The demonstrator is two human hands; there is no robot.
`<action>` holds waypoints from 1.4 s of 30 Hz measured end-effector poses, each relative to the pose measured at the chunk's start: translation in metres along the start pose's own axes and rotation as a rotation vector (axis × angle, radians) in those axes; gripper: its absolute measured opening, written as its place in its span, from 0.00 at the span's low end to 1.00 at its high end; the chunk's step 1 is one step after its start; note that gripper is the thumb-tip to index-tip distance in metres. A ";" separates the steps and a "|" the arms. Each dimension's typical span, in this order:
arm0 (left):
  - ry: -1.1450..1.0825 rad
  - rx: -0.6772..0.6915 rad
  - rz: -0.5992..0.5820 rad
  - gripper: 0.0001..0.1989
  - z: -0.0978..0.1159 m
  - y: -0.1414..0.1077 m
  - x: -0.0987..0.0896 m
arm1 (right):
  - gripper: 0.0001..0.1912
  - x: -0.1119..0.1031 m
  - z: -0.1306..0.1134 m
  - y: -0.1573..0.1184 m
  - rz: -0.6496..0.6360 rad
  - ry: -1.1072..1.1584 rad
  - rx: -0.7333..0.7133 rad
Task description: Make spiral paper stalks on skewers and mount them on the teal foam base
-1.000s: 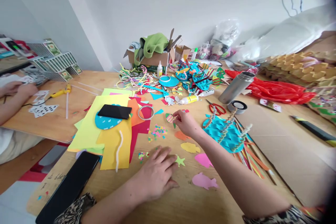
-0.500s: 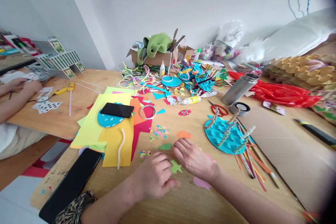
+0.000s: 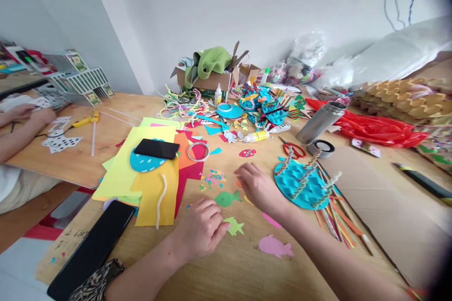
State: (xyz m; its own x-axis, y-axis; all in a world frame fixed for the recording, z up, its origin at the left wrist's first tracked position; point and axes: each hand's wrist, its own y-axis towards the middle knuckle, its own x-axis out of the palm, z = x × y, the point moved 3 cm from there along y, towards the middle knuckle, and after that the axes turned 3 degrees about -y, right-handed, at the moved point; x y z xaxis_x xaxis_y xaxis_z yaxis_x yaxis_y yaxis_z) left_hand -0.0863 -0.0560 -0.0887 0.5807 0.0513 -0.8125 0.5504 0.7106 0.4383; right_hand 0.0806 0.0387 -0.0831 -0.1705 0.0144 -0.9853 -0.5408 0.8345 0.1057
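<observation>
My left hand (image 3: 202, 226) is low over the table, fingers curled together, its thumb by the tail end of a light green paper fish (image 3: 234, 226). Whatever its fingers may hold is hidden. My right hand (image 3: 257, 187) is closed above an orange paper fish (image 3: 239, 183), mostly covering it; its grip does not show. Between the hands lies a darker green paper fish (image 3: 227, 198) with a small round eye. A pink paper fish (image 3: 275, 246) lies below my right forearm. Paper confetti (image 3: 213, 178) is scattered beyond the hands, near a red spotted fish (image 3: 247, 153).
Right stands a blue disc with twisted stems (image 3: 302, 183), beside red-handled scissors (image 3: 294, 149), a steel flask (image 3: 322, 123) and cardboard (image 3: 381, 197). Left are coloured paper sheets (image 3: 122, 169), a phone (image 3: 157, 148) and a larger black device (image 3: 93, 249). Another person's hands (image 3: 42, 116) hold cards.
My right hand has moved away from the green fish, up to the orange one. The green and pink fish show more fully. My left hand has shifted slightly left.
</observation>
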 end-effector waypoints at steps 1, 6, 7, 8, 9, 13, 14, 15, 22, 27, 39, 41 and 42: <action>0.001 -0.004 -0.019 0.11 0.000 0.000 0.002 | 0.11 0.001 0.010 0.012 0.001 -0.024 0.079; 0.004 -0.002 -0.050 0.11 -0.002 -0.003 0.007 | 0.12 0.016 0.059 0.058 -0.064 -0.123 0.292; 0.002 0.004 -0.050 0.12 -0.002 -0.003 0.008 | 0.13 0.020 0.065 0.061 -0.086 -0.139 0.312; -0.001 0.010 -0.051 0.12 -0.001 -0.003 0.008 | 0.14 0.023 0.070 0.063 -0.105 -0.155 0.326; -0.004 0.016 -0.052 0.13 -0.001 -0.003 0.008 | 0.15 0.025 0.072 0.063 -0.121 -0.172 0.337; -0.015 0.004 -0.068 0.12 -0.001 -0.003 0.008 | 0.15 0.027 0.073 0.060 -0.158 -0.228 0.365; -0.018 -0.001 -0.074 0.12 -0.001 -0.003 0.007 | 0.15 0.027 0.073 0.060 -0.164 -0.236 0.373; -0.022 -0.006 -0.080 0.12 -0.001 -0.003 0.007 | 0.14 0.027 0.073 0.061 -0.169 -0.241 0.382; -0.017 -0.021 -0.098 0.13 -0.003 -0.003 0.007 | 0.16 0.034 0.087 0.072 -0.216 -0.190 0.452; -0.026 -0.028 -0.113 0.13 -0.004 -0.004 0.009 | 0.17 0.035 0.092 0.077 -0.220 -0.117 0.461; -0.079 -0.026 -0.118 0.12 -0.006 -0.006 0.012 | 0.17 0.029 0.090 0.082 -0.235 0.065 0.534; -0.087 -0.013 -0.100 0.12 -0.006 -0.006 0.011 | 0.17 0.028 0.088 0.081 -0.242 0.129 0.552; -0.090 -0.009 -0.092 0.12 -0.006 -0.006 0.011 | 0.16 0.027 0.088 0.080 -0.245 0.165 0.561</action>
State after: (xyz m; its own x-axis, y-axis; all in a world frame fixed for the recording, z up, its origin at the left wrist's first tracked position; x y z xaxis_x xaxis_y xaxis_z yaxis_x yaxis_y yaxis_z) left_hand -0.0866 -0.0559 -0.1022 0.5798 -0.0775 -0.8110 0.5988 0.7155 0.3598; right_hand 0.1046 0.1545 -0.1130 -0.2459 -0.2613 -0.9334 -0.0742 0.9652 -0.2506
